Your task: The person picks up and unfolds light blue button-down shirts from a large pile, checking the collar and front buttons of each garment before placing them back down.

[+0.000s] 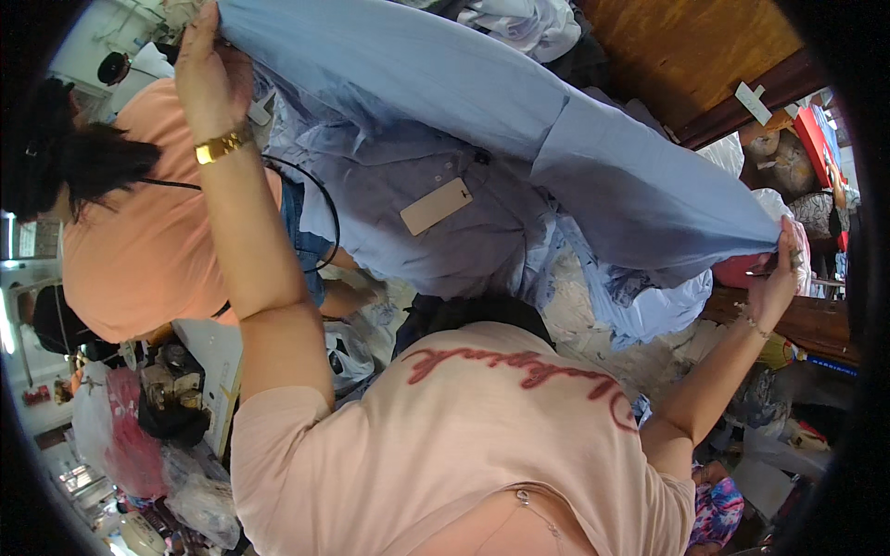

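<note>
A light blue shirt is stretched wide between my raised hands, its long edge slanting from upper left down to the right. My left hand, with a gold watch on the wrist, is closed on the cloth's upper left end. At the far right my right hand pinches the other end, and a bracelet circles that wrist. Below the taut band, more blue cloth hangs in folds with a few small buttons. A blank-looking beige tag lies against it. Some of the fingertips are hidden by the fabric.
Close on my left stands a person in an orange top. Bundled white-blue cloth lies beneath the shirt's right side. A wooden board rises at the upper right. Plastic bags crowd the lower left.
</note>
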A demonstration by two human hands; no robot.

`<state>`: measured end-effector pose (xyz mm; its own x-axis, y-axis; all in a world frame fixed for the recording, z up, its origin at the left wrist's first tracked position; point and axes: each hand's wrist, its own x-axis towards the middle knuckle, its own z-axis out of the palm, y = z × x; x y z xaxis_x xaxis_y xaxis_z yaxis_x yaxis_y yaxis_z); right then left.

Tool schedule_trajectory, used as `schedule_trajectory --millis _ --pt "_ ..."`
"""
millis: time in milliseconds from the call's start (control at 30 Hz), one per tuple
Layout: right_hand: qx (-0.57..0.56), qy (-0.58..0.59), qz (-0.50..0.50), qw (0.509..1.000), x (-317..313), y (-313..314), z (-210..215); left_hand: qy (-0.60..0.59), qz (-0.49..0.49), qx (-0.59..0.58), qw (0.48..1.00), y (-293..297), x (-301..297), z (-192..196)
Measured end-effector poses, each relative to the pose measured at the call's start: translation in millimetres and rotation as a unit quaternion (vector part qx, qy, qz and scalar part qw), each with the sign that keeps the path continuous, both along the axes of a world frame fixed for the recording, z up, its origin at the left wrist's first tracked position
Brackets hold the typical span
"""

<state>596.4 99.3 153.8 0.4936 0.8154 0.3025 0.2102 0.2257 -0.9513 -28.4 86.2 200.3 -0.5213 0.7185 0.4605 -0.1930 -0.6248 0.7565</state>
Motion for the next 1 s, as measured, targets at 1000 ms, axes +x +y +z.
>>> schedule_trajectory --millis 1000 --pt "-0.111 -0.585 -0.138 0.791 12 14 98 0.457 -0.031 -0.294 0.839 -20 -78 121"
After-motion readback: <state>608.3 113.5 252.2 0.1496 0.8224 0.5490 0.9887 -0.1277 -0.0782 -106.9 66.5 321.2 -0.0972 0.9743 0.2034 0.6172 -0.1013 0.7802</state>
